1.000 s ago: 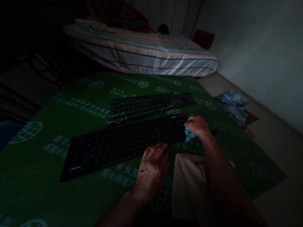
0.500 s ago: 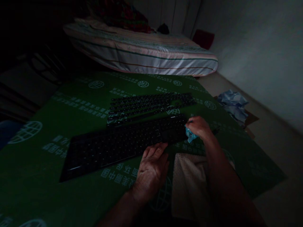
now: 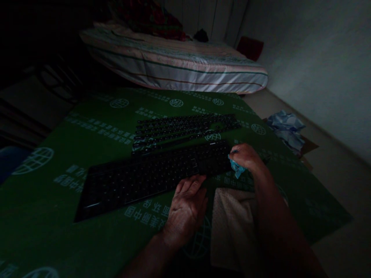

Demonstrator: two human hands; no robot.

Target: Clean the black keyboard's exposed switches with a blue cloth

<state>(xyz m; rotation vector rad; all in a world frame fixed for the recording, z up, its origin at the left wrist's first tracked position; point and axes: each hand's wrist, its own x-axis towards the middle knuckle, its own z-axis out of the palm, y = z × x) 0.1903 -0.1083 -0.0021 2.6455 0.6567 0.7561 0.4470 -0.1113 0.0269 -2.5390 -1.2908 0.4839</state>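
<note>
A long black keyboard (image 3: pixel 124 183) lies slanted across the green table covering, its surface dotted with small glints. My left hand (image 3: pixel 185 204) rests at its near edge, fingers stretched out and laid against the rim. At the keyboard's right end, my right hand (image 3: pixel 245 155) is closed around a crumpled light-blue cloth (image 3: pixel 237 168), part of which hangs below the fingers. Whether the cloth touches the keyboard I cannot tell. Behind the keyboard, loose black keycaps (image 3: pixel 168 125) are laid out in several rows. The dim light hides fine detail.
Below my right forearm lies a folded beige towel (image 3: pixel 232 227). Green printed covering (image 3: pixel 95 137) spreads over the table. Beyond it stands a bed with a striped sheet (image 3: pixel 179 71). Crumpled bluish-white material (image 3: pixel 285 125) lies on the floor at right, beside a pale wall (image 3: pixel 315 58).
My right hand has shifted slightly right and down with the blue cloth in it. My left hand stays at the keyboard's near edge. The whole view has drifted a little.
</note>
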